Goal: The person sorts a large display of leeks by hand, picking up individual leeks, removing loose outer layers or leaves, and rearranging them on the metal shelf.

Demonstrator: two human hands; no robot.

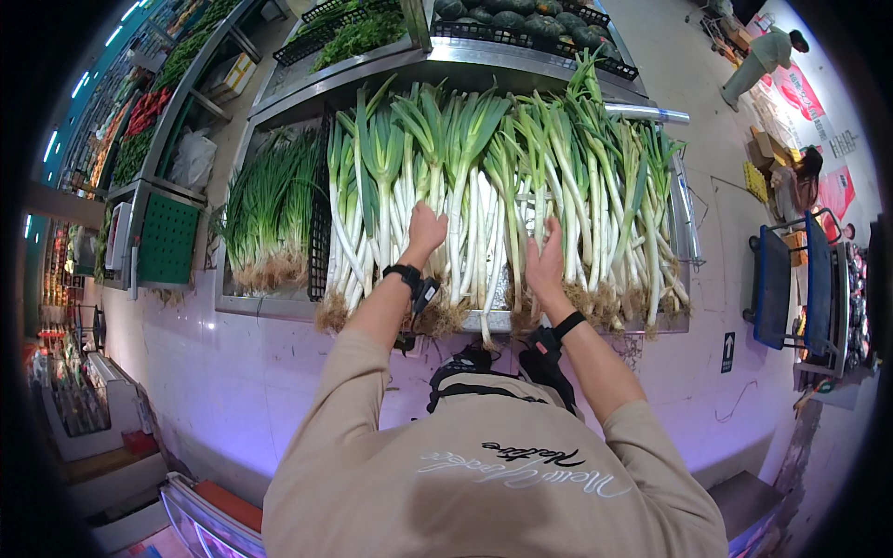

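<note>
Long green onions with thick white stalks lie side by side across a metal display stand, leaves away from me and roots at the near edge. My left hand rests over stalks left of the middle, fingers curled; whether it grips one is hidden. To the right, my right hand is at another group of stalks, fingers extended and thumb apart, palm turned inward. A narrow gap between stalks near it shows the metal surface. Both wrists wear dark bands with small devices.
Thin green scallions lie left of a black plastic crate wall. Dark green pumpkins fill a crate behind. Blue platform carts stand at right. Two people are farther off at the upper right.
</note>
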